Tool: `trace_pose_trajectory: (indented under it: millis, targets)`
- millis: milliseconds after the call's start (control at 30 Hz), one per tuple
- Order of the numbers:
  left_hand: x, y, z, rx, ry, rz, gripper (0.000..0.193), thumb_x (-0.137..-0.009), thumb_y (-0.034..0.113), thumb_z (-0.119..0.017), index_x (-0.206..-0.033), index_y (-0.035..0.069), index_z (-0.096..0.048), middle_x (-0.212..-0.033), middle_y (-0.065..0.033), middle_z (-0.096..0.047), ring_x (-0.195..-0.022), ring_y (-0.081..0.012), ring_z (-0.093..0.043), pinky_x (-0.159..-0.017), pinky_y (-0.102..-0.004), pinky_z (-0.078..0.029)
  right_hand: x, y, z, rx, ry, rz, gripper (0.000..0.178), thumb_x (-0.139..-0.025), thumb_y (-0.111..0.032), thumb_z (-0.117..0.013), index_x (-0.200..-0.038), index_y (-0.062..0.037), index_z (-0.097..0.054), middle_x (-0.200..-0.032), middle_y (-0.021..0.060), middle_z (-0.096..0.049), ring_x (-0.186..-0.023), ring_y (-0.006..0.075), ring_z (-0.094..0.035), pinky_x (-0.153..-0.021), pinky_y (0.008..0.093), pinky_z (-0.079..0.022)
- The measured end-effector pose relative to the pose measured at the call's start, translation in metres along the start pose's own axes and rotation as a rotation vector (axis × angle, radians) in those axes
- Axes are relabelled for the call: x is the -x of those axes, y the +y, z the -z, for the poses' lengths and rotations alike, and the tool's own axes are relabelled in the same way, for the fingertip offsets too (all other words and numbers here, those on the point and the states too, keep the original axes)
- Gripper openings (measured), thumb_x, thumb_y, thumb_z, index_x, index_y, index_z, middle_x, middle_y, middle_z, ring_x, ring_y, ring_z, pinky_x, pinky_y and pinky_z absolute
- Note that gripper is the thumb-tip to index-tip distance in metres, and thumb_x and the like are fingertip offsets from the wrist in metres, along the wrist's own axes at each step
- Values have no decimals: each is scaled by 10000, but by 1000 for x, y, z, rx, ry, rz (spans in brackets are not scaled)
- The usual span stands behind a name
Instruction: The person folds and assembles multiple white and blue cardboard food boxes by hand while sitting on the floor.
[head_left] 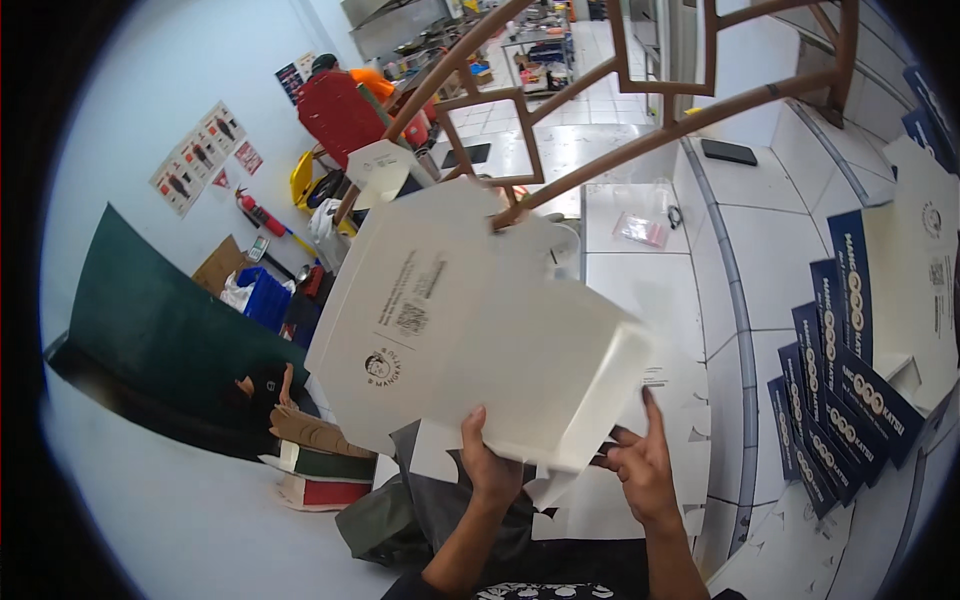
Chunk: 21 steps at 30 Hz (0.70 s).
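A half-folded white cardboard food box [480, 330], with dark print on its lid panel, is held tilted in front of me. My left hand [490, 465] grips its near edge, thumb on the panel and the other fingers hidden beneath. At the box's right end, where a side wall stands folded up, my right hand [640, 465] pinches near the corner flap with its index finger stretched out. Flat white box blanks [685, 440] lie below on the tiled counter. Folded dark blue and white boxes [850, 390] stand nested at the right.
A brown metal frame [680, 130] crosses beyond the box. On the tiled ledge lies a black phone [728, 152]; a clear plastic bag [642, 230] rests nearer. Another folded box [385, 170] stands at the back left. Someone in an orange top [372, 84] is farther off.
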<state>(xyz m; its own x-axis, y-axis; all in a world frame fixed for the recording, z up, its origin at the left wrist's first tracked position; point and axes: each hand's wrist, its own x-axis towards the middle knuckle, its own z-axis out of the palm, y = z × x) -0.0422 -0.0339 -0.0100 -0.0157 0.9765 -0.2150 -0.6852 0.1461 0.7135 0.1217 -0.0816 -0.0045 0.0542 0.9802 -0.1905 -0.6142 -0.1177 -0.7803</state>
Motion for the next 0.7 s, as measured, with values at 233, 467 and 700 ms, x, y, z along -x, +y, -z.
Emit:
trace_pose_trajectory:
  millis: [233,467,700]
  targets:
    - [-9,-3,-16,91,302,-138,344,-921,283,-347,-1044,17,-525,-999,-80,-588,-983,-188,-549,-866,-318,-417,6,12,-11,990,-88,547,541,-645,39,-718,-1159,-33,-565,-1274,212,-349,-1096,316,-520,-881,350,-486]
    - [-5,-9,0,127,70,-222,320,-923,272,-343,-965,23,-539,-909,-63,-599,-858,-179,-581,-805,-316,-445,-3,12,-9,1001,42,503,605,-616,-93,-808,-1172,-83,-569,-1272,166,-335,-1096,331,-481,-882,400,-474]
    - [-12,4,-2,143,58,-152,359,-896,287,-366,-998,-1,-555,-953,-98,-615,-893,-206,-591,-831,-324,-448,-15,-55,-25,1390,-172,743,595,-736,-630,-553,-1172,-227,-591,-1313,204,-320,-1282,400,-205,-1017,582,-116]
